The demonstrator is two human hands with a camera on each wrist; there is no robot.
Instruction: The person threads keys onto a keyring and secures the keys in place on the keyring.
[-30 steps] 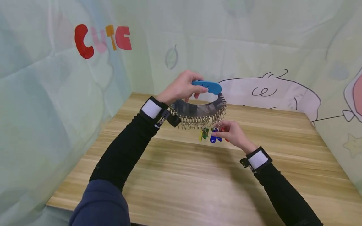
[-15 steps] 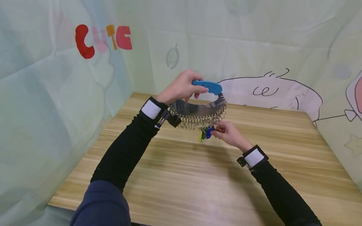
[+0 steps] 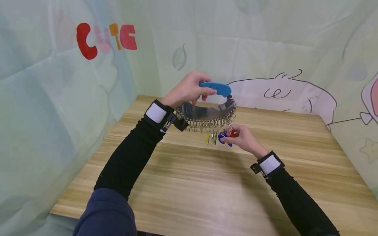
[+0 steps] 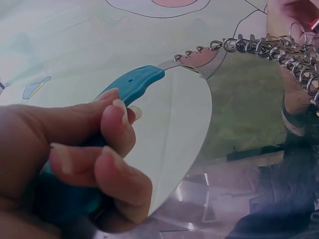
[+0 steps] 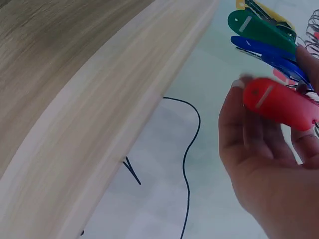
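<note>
A curved shiny metal plate (image 3: 203, 112) with a blue handle (image 3: 217, 88) is held above the table. Small metal rings and hooks (image 3: 206, 125) line its lower rim. My left hand (image 3: 189, 88) grips the handle, its fingers curled round it in the left wrist view. Small rounded plastic tags hang below the rim: red (image 5: 281, 104), blue (image 5: 269, 52), green (image 5: 259, 30) and yellow (image 5: 271, 14). My right hand (image 3: 243, 139) pinches at the blue tags, with the red one close against its fingers. How the tags attach is too small to tell.
A light wood table (image 3: 189, 186) lies under both hands. Printed cloth walls (image 3: 251, 42) stand at the back and sides, one bearing coloured letters (image 3: 87, 41). Black wrist straps (image 3: 270, 164) with cameras are on both arms.
My right hand shifts slightly left, then back right, turning the tags; the green and yellow ones now hang edge-on. The left hand keeps its grip, nearly still.
</note>
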